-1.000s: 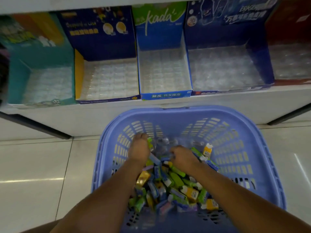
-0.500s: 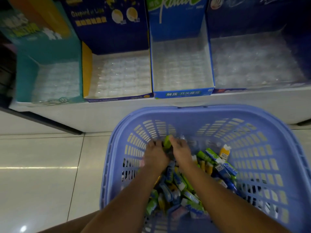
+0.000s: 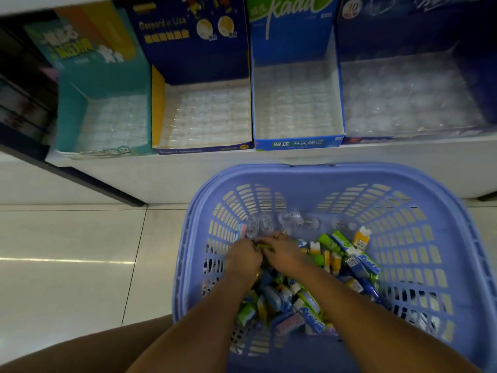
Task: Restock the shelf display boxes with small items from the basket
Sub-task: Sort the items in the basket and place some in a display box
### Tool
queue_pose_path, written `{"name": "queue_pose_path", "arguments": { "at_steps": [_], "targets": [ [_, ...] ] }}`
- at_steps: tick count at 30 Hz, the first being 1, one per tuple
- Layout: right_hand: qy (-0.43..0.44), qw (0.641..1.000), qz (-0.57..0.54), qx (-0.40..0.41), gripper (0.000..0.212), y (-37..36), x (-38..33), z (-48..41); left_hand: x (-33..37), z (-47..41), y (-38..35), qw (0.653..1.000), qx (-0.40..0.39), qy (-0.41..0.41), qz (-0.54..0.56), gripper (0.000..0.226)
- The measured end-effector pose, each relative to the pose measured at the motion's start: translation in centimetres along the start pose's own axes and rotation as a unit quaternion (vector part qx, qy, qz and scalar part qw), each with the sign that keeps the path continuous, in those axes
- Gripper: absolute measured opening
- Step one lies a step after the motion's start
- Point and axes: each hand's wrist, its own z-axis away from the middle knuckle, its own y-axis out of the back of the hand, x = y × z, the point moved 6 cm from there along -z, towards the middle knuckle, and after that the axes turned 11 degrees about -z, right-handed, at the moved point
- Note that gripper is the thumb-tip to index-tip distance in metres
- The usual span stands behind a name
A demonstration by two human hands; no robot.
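Four display boxes stand side by side along the front edge of the shelf (image 3: 188, 170): a teal box (image 3: 105, 76), a dark-blue box (image 3: 193, 60) with a yellow side wall, the blue Kada box (image 3: 293, 47) and a navy box (image 3: 403, 30) at the right. Each shows only its clear moulded tray, with no stock in it, so the restocking looks barely begun. The basket (image 3: 295, 172) sits on the tiled floor (image 3: 67, 238) just below the shelf's front edge, probably so that each lift is short. Its small items (image 3: 336, 262) lie heaped from the middle toward the near-right side, and some clear plastic pieces (image 3: 293, 220) are pushed against the far wall. Both hands are down in the basket, close together near its far-left corner. The left hand (image 3: 243, 258) and right hand (image 3: 285, 254) have their fingers curled inward, and between them they pinch a thin green packet (image 3: 265, 246). Working with the fingertips together suggests the person is picking out or straightening one piece rather than scooping. Whether more items are tucked under either palm cannot be told.
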Motion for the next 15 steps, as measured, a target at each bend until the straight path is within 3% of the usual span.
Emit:
{"name": "queue_pose_path", "arguments": {
  "at_steps": [2,4,7,15],
  "targets": [
    [0.036,0.999,0.019,0.010,0.037,0.1,-0.4,0.5,-0.2,-0.7,0.5,0.999,0.019,-0.005,-0.039,0.028],
    [0.052,0.997,0.045,0.023,0.038,0.1,-0.2,1.0,0.2,-1.5,0.6,0.995,0.037,-0.043,-0.085,0.044],
    [0.018,0.995,0.080,0.047,0.039,0.8,1.2,1.6,0.9,-2.2,0.1,0.988,0.015,-0.081,-0.130,0.059],
    [-0.056,0.996,-0.054,-0.033,0.026,2.7,3.8,2.4,1.7,-3.8,-0.3,0.970,-0.027,-0.051,-0.235,0.065]
  ]
}}
